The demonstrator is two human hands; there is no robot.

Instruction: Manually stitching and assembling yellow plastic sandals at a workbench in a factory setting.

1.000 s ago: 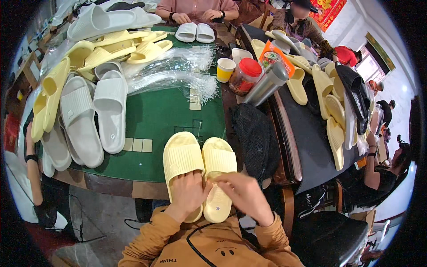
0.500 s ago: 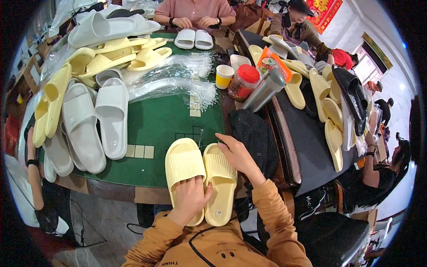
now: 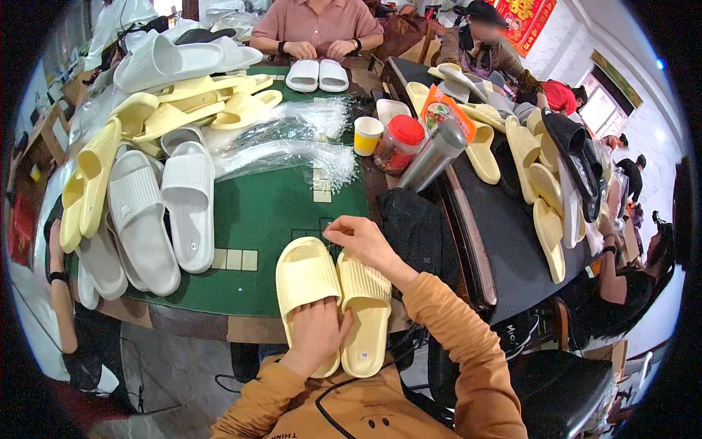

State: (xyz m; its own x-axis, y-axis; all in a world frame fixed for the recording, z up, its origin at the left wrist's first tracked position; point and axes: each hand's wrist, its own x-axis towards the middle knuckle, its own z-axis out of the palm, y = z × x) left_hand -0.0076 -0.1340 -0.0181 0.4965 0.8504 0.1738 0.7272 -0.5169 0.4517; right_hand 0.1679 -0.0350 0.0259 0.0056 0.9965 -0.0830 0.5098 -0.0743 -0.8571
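Note:
A pair of pale yellow ribbed slide slippers stands side by side at the table's near edge, toes away from me. My left hand (image 3: 316, 333) reaches into the left slipper (image 3: 306, 274), its fingers under the strap and partly hidden, holding it steady. Over the toe end of the right slipper (image 3: 363, 329), my right hand (image 3: 362, 245) is closed in a pinch. A thin clear plastic tie runs from its fingertips down between the two slippers, barely visible here. The right slipper leans against the left one.
Grey slippers (image 3: 139, 219) and yellow slippers (image 3: 95, 175) are heaped at the left. Bundled clear plastic ties (image 3: 292, 150) lie on the green mat (image 3: 256, 201). A paper cup (image 3: 367, 136), red-lidded jar (image 3: 401, 143) and steel flask (image 3: 435, 154) stand right. A person sits opposite behind white slippers (image 3: 316, 75).
My right hand has moved left and slightly down, its fingers drawing together over the gap between the slippers. My left hand stays in the left slipper. The view has shifted slightly.

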